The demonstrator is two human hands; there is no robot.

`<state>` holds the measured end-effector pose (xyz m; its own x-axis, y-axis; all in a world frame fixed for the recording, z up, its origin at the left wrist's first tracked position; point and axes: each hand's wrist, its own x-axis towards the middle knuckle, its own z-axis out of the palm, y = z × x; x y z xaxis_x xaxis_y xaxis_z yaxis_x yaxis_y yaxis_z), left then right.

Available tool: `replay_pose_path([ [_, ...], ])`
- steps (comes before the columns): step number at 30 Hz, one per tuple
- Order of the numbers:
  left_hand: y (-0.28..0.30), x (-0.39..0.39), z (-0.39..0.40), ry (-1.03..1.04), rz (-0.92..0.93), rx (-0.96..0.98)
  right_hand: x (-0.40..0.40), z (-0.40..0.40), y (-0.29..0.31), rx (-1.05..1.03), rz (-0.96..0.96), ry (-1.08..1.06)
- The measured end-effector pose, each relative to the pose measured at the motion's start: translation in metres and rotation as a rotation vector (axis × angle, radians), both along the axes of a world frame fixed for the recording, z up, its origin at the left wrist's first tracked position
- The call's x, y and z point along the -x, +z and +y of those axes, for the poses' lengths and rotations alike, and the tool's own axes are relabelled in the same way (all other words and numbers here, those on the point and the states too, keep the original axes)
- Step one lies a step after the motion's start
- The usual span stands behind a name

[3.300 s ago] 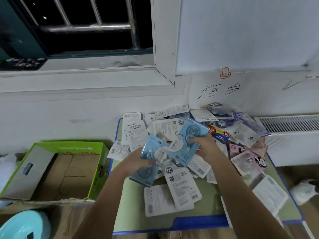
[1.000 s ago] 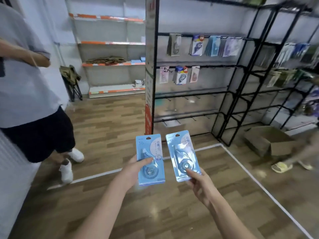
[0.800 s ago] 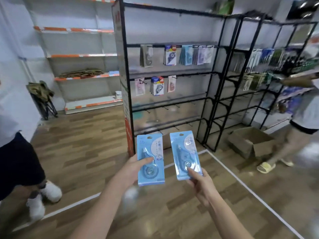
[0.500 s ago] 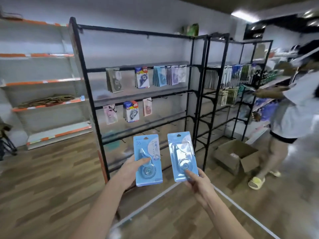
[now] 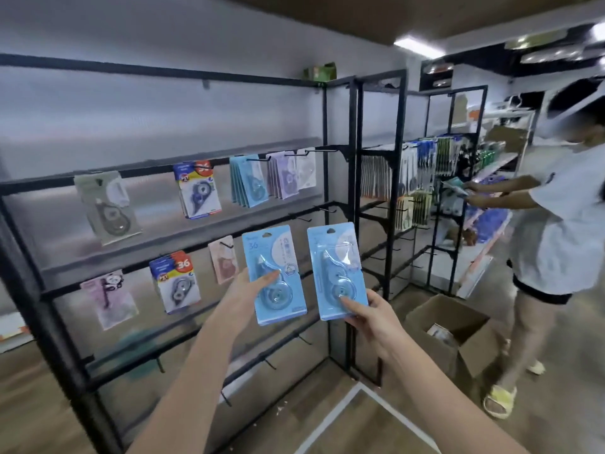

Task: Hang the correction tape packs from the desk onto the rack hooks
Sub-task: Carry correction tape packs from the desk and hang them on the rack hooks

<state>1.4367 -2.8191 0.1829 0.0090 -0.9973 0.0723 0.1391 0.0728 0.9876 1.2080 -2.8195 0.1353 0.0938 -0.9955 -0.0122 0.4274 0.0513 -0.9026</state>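
Left pack: a light blue correction tape pack (image 5: 274, 274) marked "36" is held upright in front of the rack, level with its second hook rail.
Right pack: a second light blue correction tape pack (image 5: 337, 271) is held upright just beside the first, apart from it, before the rack's right-hand upright.
Left hand: the left hand (image 5: 246, 295) is clasped round the first pack from its left edge, with the thumb laid across the blister.
Right hand: the right hand (image 5: 371, 314) is pinched on the lower right corner of the second pack, with the thumb pressed on the front.
Rack: a black metal rack (image 5: 351, 178) with horizontal rails and hooks is faced; neither held pack is on a hook.
Top rail: a grey pack (image 5: 106, 206) is hung toward the left end, a blue-and-yellow pack (image 5: 198, 190) near the middle, and a row of light blue packs (image 5: 247, 185) and lilac packs (image 5: 288, 176) toward the right end.
Second rail: a pink panda pack (image 5: 111, 298), a stack marked "36" (image 5: 175, 281) and a pale pink pack (image 5: 224, 258) are hung left of the held packs.
Floor: an open cardboard box (image 5: 453, 332) is stood on the wooden floor to the right of the rack.
Other person: a person in a white T-shirt (image 5: 563, 224) is stood at the right, with hands at a further stocked rack (image 5: 422, 178).
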Motion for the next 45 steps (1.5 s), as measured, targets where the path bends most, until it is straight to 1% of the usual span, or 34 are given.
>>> replay_pose_path([
  [4,0.015,0.003,-0.078,0.091,0.035,-0.008,0.004,-0.096,0.016,0.046,0.074,0.062],
  [7,0.026,-0.003,-0.126,0.153,0.011,0.018,-0.006,-0.157,0.032,0.08,0.071,0.107],
  [11,0.038,-0.019,-0.174,0.24,0.016,-0.001,-0.034,-0.228,0.046,0.132,0.073,0.203],
  [14,0.044,-0.035,-0.207,0.291,0.034,0.032,-0.059,-0.273,0.058,0.217,0.103,0.282],
  [17,0.048,-0.053,-0.233,0.339,0.036,0.052,-0.081,-0.309,0.069,0.267,0.081,0.323],
  [20,0.053,-0.071,-0.252,0.379,0.044,0.084,-0.096,-0.337,0.075,0.298,0.079,0.346],
  [26,0.075,-0.086,-0.274,0.408,0.078,0.127,-0.106,-0.371,0.08,0.354,0.156,0.391],
  [31,0.076,-0.085,-0.279,0.474,0.047,0.131,-0.11,-0.391,0.073,0.354,0.126,0.489],
  [34,0.072,-0.077,-0.278,0.546,0.068,0.153,-0.121,-0.407,0.075,0.349,0.117,0.53],
  [39,0.076,-0.059,-0.279,0.635,0.088,0.163,-0.155,-0.439,0.083,0.278,0.128,0.589],
  [45,0.084,-0.027,-0.284,0.616,0.049,0.179,-0.188,-0.469,0.075,0.188,0.116,0.624],
])
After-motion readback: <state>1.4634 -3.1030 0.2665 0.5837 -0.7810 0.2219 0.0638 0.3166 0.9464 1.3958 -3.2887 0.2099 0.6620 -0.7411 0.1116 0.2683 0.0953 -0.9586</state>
